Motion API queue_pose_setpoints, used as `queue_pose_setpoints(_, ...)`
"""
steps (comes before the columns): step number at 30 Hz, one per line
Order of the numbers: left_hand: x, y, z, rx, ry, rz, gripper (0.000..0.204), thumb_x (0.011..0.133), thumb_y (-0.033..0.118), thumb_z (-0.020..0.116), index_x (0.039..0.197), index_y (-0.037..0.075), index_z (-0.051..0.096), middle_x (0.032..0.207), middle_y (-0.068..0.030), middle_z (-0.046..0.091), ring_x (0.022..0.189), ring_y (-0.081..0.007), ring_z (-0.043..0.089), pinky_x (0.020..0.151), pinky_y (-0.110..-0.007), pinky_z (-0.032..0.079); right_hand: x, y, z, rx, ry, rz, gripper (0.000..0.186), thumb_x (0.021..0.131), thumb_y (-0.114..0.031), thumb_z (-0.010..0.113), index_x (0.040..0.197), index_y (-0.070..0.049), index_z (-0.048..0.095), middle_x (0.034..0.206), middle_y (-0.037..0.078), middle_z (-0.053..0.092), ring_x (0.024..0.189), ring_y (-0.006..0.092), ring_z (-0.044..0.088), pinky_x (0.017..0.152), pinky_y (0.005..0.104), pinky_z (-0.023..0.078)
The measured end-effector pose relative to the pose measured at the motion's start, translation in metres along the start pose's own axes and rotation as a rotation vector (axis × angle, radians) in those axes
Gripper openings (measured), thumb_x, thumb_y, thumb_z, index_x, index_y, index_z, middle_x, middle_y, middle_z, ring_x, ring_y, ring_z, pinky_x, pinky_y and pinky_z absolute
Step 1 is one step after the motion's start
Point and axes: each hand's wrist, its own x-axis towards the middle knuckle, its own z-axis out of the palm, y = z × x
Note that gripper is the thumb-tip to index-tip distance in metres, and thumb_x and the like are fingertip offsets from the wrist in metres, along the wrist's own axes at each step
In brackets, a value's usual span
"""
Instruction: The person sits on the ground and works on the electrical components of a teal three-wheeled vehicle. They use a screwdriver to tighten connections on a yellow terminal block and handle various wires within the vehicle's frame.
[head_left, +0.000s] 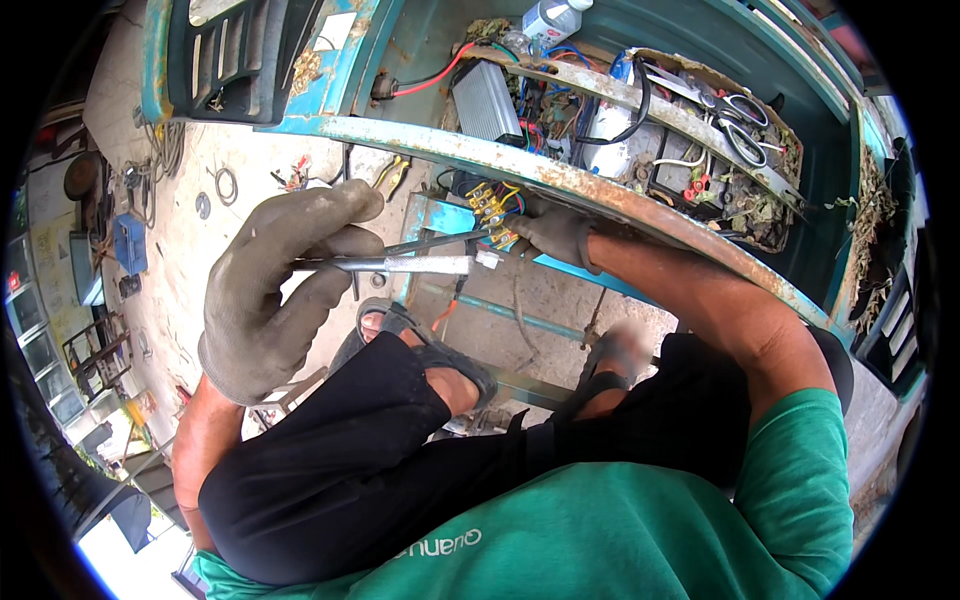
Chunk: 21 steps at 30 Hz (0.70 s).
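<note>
My left hand wears a dark grey glove, its fingers curled around long thin items: a dark rod reaching toward the terminals and a silver-sleeved piece with a white end. My right hand, also gloved, grips the right side of a terminal block with brass contacts and coloured wires, just below the rusty rim of a teal metal body. A light blue metal plate lies beside the block.
The open compartment holds a silver finned box, a plastic bottle, wiring and scissors. On the floor are yellow-handled pliers, cable coils and a blue bin. Teal frame bars run between my feet.
</note>
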Motion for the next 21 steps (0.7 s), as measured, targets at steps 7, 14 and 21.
queue_pose_setpoints(7,0.02,0.022,-0.01,1.026,0.008,0.487,0.045,0.075,-0.01,0.069,0.115,0.009,0.074,0.115,-0.0149,0.067,0.097,-0.0284,0.068,0.098,-0.048,0.052,0.001,0.002,-0.001,0.001,-0.002,-0.014,0.046,0.105,-0.027,0.054,0.143,-0.002,0.047,0.122,0.013,0.066,0.085,0.0166,0.073,0.07,0.0286,0.062)
queue_pose_setpoints(14,0.011,0.012,-0.012,0.625,-0.129,0.297,0.045,0.071,-0.006,0.069,0.114,0.005,0.074,0.099,-0.0142,0.071,0.088,-0.0307,0.067,0.088,-0.043,0.055,0.003,0.004,0.001,-0.007,-0.011,-0.03,0.046,0.105,-0.028,0.053,0.143,-0.002,0.047,0.122,0.014,0.066,0.086,0.0179,0.074,0.071,0.0294,0.063)
queue_pose_setpoints(21,0.011,0.001,-0.013,0.439,-0.149,0.324,0.04,0.087,-0.008,0.062,0.126,-0.002,0.062,0.11,-0.0209,0.071,0.095,-0.0328,0.07,0.077,-0.042,0.057,0.003,0.004,-0.001,0.015,-0.022,-0.019,0.045,0.106,-0.028,0.052,0.143,-0.002,0.047,0.123,0.015,0.066,0.087,0.0188,0.074,0.074,0.0303,0.063)
